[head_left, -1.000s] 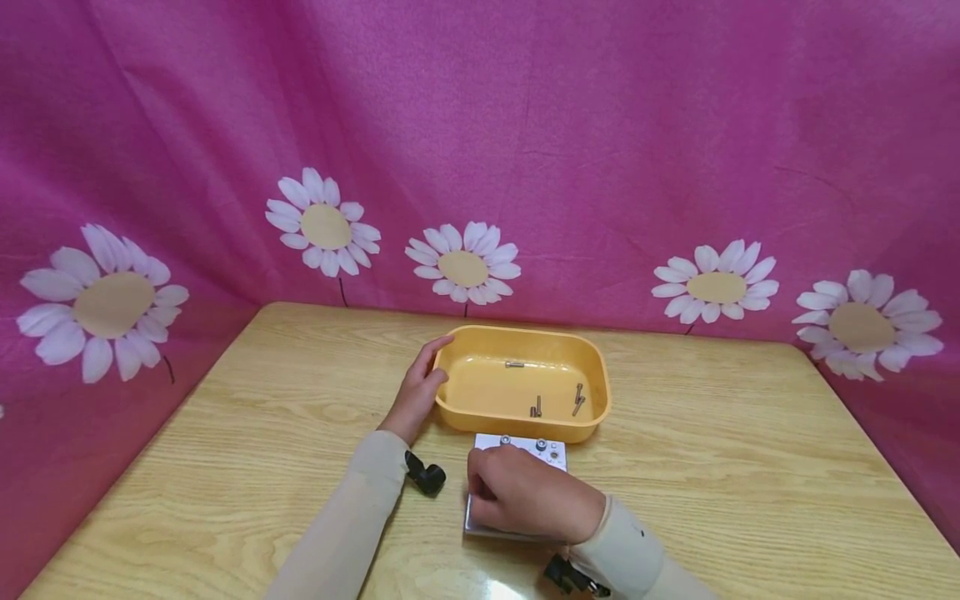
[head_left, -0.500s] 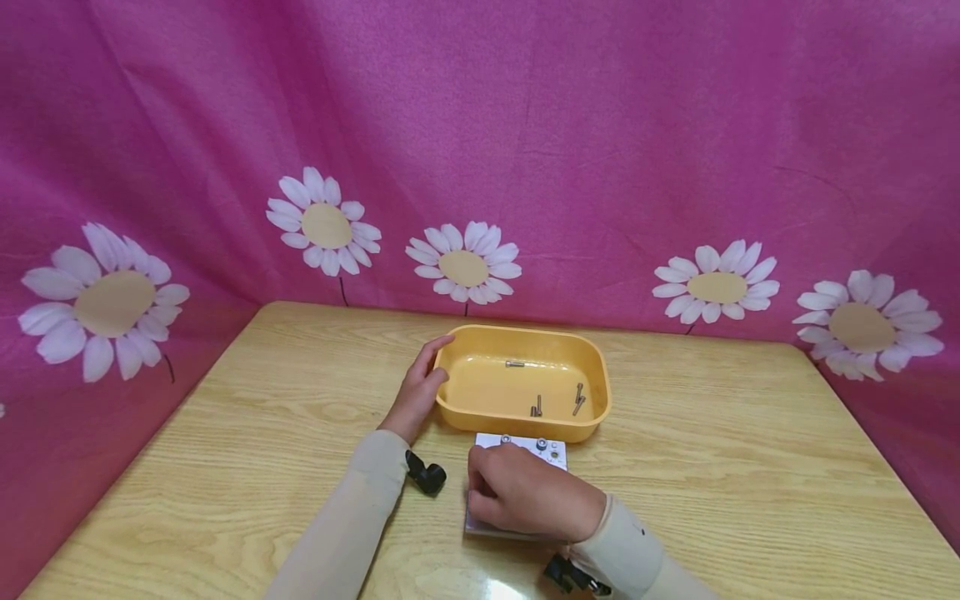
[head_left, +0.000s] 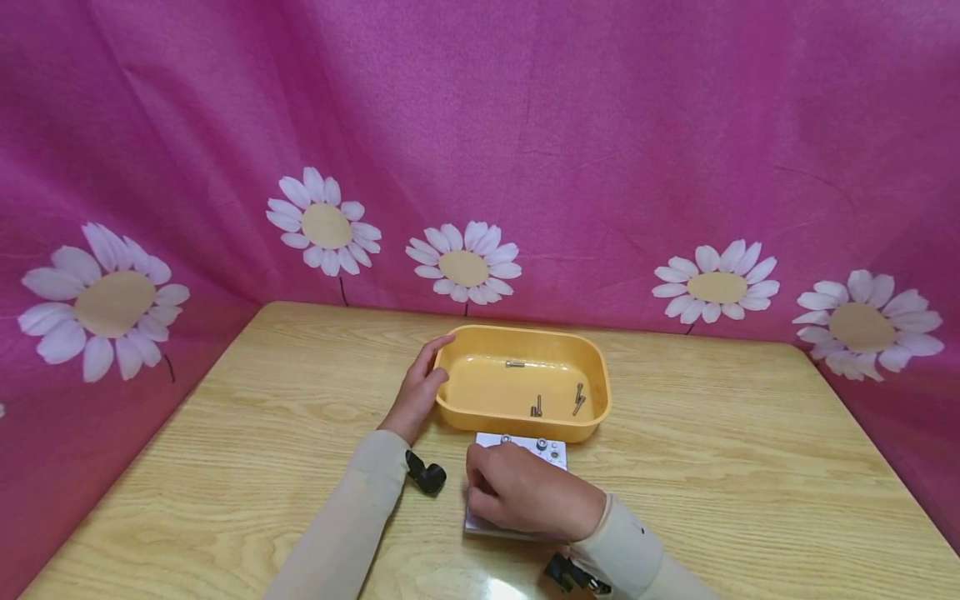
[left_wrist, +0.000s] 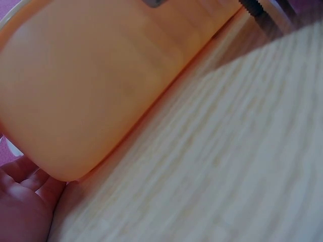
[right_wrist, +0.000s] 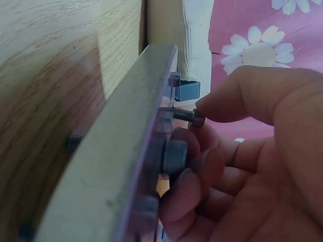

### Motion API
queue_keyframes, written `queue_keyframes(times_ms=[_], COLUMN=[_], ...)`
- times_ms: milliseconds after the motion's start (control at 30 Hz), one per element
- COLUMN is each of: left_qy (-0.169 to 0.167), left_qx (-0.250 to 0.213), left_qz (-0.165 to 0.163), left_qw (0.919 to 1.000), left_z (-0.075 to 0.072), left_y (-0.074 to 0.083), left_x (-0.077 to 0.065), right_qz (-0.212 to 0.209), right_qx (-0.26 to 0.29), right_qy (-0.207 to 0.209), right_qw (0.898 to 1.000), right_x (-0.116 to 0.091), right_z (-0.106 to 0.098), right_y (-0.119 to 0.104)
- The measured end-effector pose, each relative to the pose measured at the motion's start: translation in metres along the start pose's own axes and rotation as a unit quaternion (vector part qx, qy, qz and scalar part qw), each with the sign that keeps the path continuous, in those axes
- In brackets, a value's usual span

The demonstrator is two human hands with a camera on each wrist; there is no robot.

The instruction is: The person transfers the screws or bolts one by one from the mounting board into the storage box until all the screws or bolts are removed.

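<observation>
Now, lower centre | right hand (head_left: 525, 496) pinches a screw (right_wrist: 187, 116) standing in the plate (head_left: 551, 450) | left hand (head_left: 416, 392), fingers relaxed, steadies the tray (head_left: 600, 375) at its left wall

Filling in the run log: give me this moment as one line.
left hand: rests against yellow tray | right hand: pinches screw in plate | tray: loose screws

A light wooden table (head_left: 712, 450) fills the lower half of the frame. An orange tray (head_left: 596, 367) is set at its centre, and a white plate (head_left: 557, 453) is laid just below it.
</observation>
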State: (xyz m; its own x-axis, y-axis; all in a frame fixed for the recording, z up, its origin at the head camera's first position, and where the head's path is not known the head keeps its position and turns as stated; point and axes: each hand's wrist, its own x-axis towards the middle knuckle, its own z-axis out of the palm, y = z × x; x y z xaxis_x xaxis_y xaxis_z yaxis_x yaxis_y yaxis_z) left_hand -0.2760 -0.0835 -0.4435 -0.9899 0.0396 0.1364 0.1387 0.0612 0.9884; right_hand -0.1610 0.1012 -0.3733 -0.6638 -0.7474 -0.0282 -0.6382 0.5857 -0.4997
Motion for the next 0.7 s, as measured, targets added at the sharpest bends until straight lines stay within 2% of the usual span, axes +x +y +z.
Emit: queue_keyframes(times_ms=[233,467,700], left_qy=[-0.017,-0.028,-0.028], left_qx=[-0.014,-0.009,-0.009], left_qz=[-0.017,-0.014,-0.019], left_qw=[0.9996,0.9995,0.9994], left_z=[-0.002,-0.001,-0.001], left_y=[0.006,0.032,0.033], left_x=[-0.001,-0.015,-0.015], right_qz=[-0.005,0.0,0.001], right_qx=[0.0,-0.001,-0.008], right_qy=[-0.005,-0.015,-0.015], right_qw=[1.0,1.0,1.0], right_x=[0.002,0.003,0.003], right_z=[0.001,0.001,0.0], right_y=[0.0,0.001,0.0])
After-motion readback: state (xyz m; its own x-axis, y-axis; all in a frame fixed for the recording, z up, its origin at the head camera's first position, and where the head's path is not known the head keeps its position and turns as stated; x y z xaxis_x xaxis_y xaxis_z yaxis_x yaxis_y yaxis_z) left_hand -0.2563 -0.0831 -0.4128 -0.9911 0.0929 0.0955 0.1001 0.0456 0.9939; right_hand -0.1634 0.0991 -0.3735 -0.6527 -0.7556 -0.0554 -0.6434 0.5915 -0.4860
